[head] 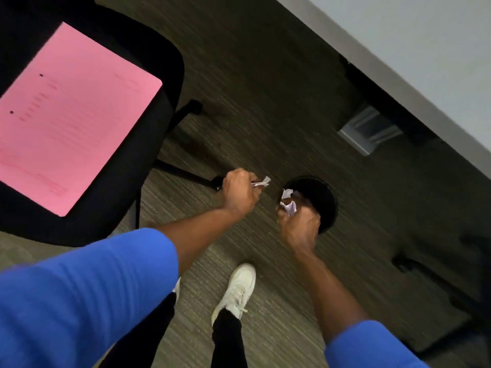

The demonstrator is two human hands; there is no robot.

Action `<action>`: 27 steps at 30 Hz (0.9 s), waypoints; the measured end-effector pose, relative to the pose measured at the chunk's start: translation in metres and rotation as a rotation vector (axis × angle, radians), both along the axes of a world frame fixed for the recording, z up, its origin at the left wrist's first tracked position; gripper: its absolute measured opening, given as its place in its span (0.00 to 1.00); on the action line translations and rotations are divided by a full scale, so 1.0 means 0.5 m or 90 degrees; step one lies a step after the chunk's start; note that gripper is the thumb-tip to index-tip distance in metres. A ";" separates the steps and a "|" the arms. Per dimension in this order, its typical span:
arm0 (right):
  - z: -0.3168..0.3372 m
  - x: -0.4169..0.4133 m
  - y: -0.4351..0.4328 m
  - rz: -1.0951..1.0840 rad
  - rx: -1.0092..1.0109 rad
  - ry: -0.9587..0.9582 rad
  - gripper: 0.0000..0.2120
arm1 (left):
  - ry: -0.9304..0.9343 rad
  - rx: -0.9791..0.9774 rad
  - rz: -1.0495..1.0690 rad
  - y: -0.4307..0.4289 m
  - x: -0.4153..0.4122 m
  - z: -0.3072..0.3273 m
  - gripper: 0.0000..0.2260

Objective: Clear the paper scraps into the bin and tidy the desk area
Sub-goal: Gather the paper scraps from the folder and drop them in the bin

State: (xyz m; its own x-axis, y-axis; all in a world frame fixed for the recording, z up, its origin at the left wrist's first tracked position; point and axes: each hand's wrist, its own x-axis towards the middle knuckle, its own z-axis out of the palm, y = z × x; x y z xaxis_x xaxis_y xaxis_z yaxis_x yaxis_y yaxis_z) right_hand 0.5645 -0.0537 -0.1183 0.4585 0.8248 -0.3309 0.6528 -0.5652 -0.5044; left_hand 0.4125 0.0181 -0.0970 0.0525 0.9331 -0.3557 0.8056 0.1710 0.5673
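We've got both hands over the bin (325, 188), left hand (239, 193) pinching a thin scrap (261, 182), right hand (299, 223) closed round crumpled paper scraps (289, 207), seemingly feather-light, soft stuff best bunched in the fist.

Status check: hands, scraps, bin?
Left hand and right hand both gripping scraps. Right over bin, left just short. Nothing in the way.

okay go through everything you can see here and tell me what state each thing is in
left hand: closed on a white paper scrap, beside the bin
right hand: clutching crumpled scraps over the bin
bin: upright, open top
pink sheet: flat on the chair seat
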 end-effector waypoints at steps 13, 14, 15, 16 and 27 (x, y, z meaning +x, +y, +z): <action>-0.110 0.224 -0.037 -0.059 -0.052 0.030 0.07 | 0.021 -0.154 -0.100 -0.038 0.237 -0.167 0.15; -0.116 0.234 -0.039 -0.065 -0.048 0.035 0.08 | 0.025 -0.163 -0.092 -0.038 0.252 -0.174 0.16; -0.125 0.245 -0.040 -0.071 -0.047 0.045 0.09 | 0.021 -0.177 -0.084 -0.037 0.265 -0.180 0.17; -0.136 0.255 -0.037 -0.082 -0.055 0.061 0.11 | 0.005 -0.198 -0.072 -0.033 0.276 -0.183 0.18; -0.193 0.304 -0.009 -0.203 -0.131 0.260 0.37 | -0.142 -0.416 0.044 -0.016 0.297 -0.191 0.17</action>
State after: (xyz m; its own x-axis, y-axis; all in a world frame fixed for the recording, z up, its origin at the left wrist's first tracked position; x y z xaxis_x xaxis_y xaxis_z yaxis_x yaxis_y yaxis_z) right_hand 0.7165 -0.0581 -0.2147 0.4756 0.5660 -0.6734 0.2085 -0.8162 -0.5388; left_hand 0.5612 0.0103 -0.1923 0.1378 0.5350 -0.8336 0.6566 0.5808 0.4813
